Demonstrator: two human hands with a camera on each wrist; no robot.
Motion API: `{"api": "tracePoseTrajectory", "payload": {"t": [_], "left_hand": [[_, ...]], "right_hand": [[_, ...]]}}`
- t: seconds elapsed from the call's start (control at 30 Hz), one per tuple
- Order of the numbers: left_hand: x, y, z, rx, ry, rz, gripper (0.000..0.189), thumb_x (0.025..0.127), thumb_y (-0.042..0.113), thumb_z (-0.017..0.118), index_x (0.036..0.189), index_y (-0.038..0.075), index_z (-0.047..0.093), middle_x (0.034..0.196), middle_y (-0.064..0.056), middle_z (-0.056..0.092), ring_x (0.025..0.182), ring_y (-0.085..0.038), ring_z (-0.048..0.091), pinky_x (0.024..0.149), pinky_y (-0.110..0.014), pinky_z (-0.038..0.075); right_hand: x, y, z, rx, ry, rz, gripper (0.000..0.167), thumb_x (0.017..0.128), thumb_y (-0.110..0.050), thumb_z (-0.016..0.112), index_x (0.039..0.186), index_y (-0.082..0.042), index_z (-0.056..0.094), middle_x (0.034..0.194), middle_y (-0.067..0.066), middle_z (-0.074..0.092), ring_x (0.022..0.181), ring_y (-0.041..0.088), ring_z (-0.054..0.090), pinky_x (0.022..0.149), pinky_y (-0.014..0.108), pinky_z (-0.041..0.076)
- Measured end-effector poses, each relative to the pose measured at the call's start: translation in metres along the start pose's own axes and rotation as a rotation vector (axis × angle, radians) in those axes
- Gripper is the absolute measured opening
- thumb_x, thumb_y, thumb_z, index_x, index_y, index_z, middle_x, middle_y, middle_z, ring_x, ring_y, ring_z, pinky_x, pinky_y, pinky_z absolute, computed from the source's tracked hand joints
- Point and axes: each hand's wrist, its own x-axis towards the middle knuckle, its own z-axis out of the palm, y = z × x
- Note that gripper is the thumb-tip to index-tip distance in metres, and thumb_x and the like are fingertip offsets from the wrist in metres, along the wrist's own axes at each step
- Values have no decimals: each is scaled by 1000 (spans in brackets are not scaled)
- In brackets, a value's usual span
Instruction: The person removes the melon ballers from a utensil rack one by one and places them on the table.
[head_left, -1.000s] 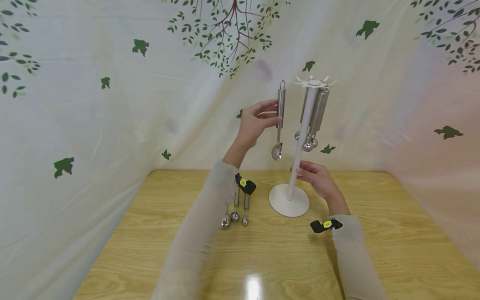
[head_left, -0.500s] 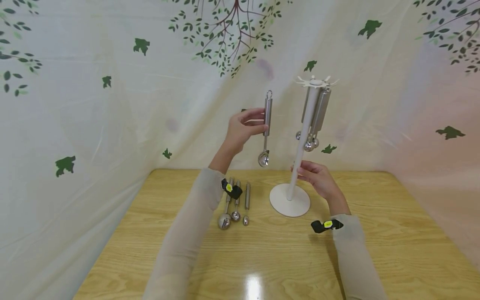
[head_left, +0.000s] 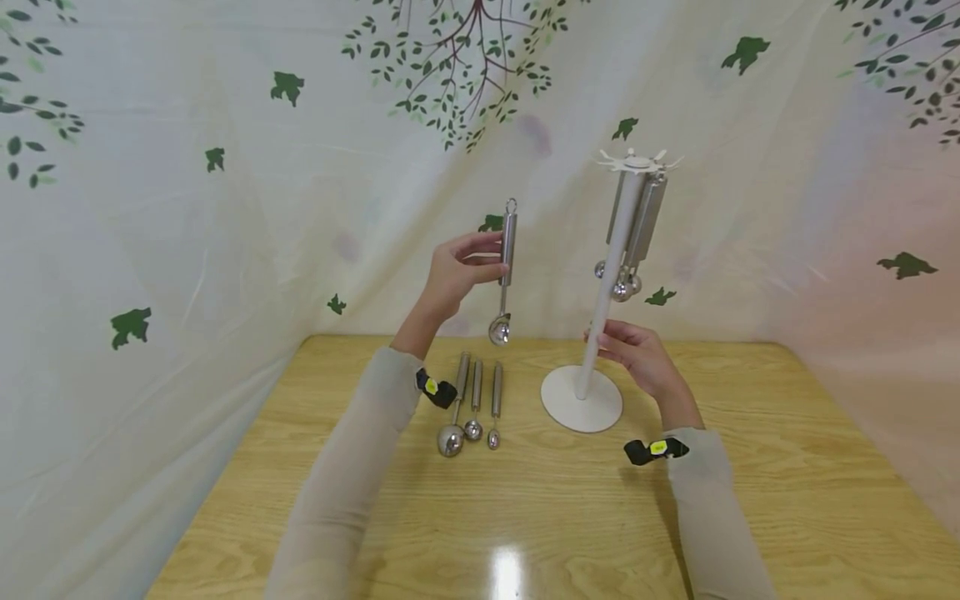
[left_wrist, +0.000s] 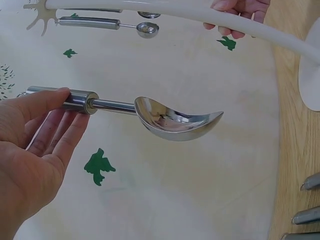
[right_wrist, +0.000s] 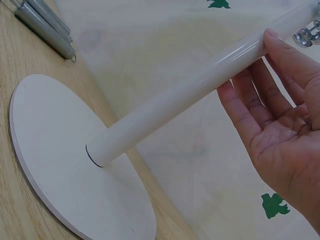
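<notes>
My left hand (head_left: 453,275) holds a shiny metal ice cream scoop (head_left: 508,250) by its handle, between thumb and fingers. It hangs upright in the air, bowl downward. In the left wrist view, the scoop's bowl (left_wrist: 172,120) ends in a pointed lip. Right of it, a white utensil stand (head_left: 600,317) rises from a round base, slightly tilted in view. My right hand (head_left: 637,358) grips its pole low down, thumb on one side and fingers on the other, as the right wrist view shows. Several metal scoops (head_left: 645,221) hang from the stand's hooks (head_left: 637,161).
Three metal utensils lie side by side on the wooden table (head_left: 570,517): a large round scoop (head_left: 450,440), a smaller round scoop (head_left: 473,429) and a small oval one (head_left: 493,437). A pale cloth (head_left: 187,250) with leaf prints hangs behind the table.
My left hand has carried the ice cream scoop left and down, away from the stand, uncovering the utensils on the table. My right hand has stayed on the pole.
</notes>
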Motion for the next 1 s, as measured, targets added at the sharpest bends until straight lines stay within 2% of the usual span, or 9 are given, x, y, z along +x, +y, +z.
{"api": "tracePoseTrajectory", "payload": {"t": [0.2,0.43,0.63,0.8,0.9,1.0], "left_hand": [[-7,-6,-12,28,9,-33,50,84,-10,76,131,0,65,121,-16,71,100,-20,74,90,-34,63],[-19,-15,-31,40,39,-91,51,84,-8,77,132,1,65,121,-14,72,102,-19,74,89,-33,63],[-33,-27,-52,67,60,-138,50,86,-5,77,134,2,64,117,-8,72,100,-15,74,86,-28,63],[-44,-36,-67,85,76,-166,49,87,-6,76,134,0,63,113,-4,72,97,-12,73,82,-26,63],[-50,-40,-74,95,73,-177,50,87,-7,75,135,-2,62,116,-8,71,96,-12,73,82,-26,64],[-55,-44,-80,102,67,-194,51,87,-7,74,136,-2,60,125,-18,68,97,-12,73,85,-28,63]], "right_hand": [[-1,0,-1,18,-1,-2,33,103,-1,55,134,11,57,114,-3,77,109,10,71,94,25,60],[-1,-1,0,32,13,10,28,103,0,56,127,-4,70,112,-4,77,107,9,72,93,25,61],[0,0,1,35,28,18,28,102,0,57,120,-12,74,110,-5,78,105,8,72,91,25,61],[0,1,1,37,26,11,28,102,0,57,123,-9,73,110,-5,78,105,9,72,92,25,61],[0,0,1,37,25,12,27,102,-2,58,125,-7,72,111,-5,78,106,8,72,91,24,61],[0,0,0,37,26,13,27,102,-3,58,124,-8,72,111,-5,78,106,8,72,92,25,61]]}}
